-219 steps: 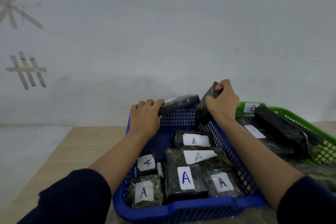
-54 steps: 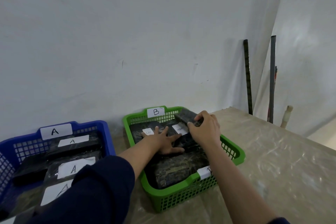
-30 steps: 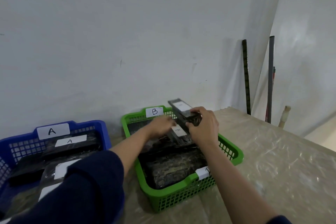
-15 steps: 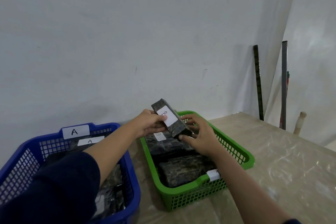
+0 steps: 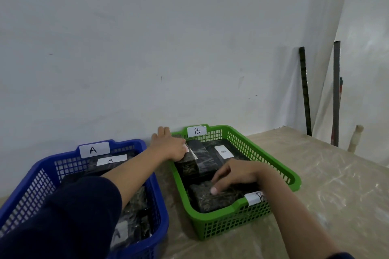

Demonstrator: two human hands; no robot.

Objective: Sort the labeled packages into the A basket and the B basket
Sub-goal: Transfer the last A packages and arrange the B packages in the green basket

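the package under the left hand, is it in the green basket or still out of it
In. The package stands on its edge inside the green basket, against its left wall, with the left hand on top of it.
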